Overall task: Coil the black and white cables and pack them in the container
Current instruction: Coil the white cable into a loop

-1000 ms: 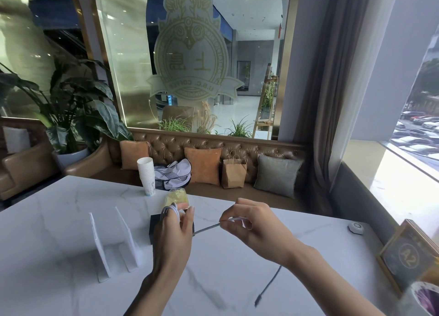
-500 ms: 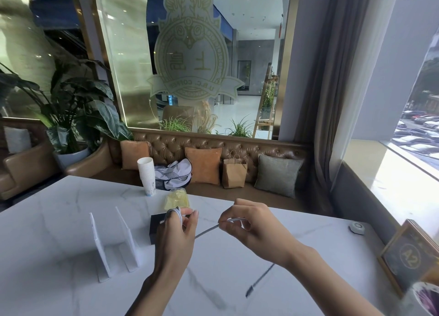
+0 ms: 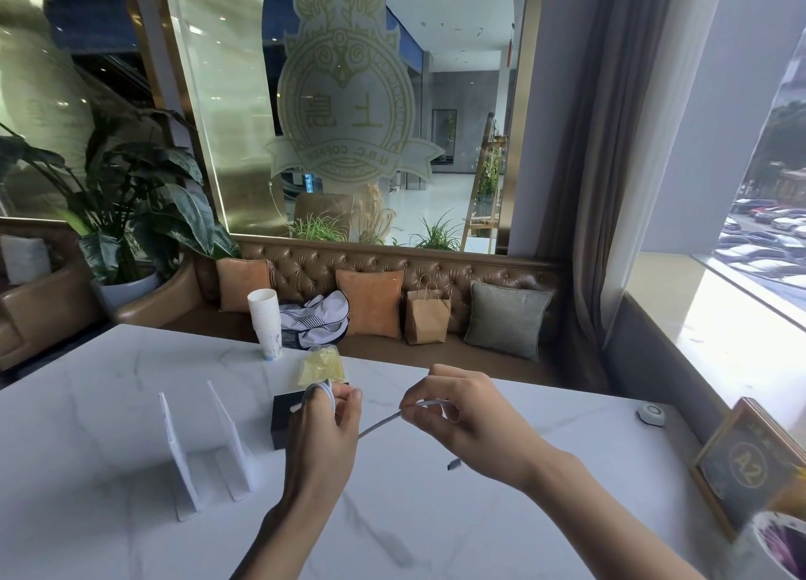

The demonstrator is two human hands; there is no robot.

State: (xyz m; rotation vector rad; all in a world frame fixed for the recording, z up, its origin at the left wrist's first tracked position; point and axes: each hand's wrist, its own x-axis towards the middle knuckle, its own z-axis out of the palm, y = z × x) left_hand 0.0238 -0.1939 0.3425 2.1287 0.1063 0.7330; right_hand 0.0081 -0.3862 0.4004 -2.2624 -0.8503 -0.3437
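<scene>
Fingers of the left hand [image 3: 322, 440] and right hand [image 3: 471, 418] clamp the white cable [image 3: 379, 424]; a black box [image 3: 282, 420] on the desk [image 3: 109, 405] sits half-hidden behind the left.

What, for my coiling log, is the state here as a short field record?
white cable: partly looped, one stretch between the hands, free end loose
left hand: holds the loops round its fingers
right hand: pinches the straight stretch
black box: on marble table, behind left hand
black cable: not visible

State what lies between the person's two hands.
A straight stretch of white cable runs from the left hand to the right hand, seen in the head view.
</scene>
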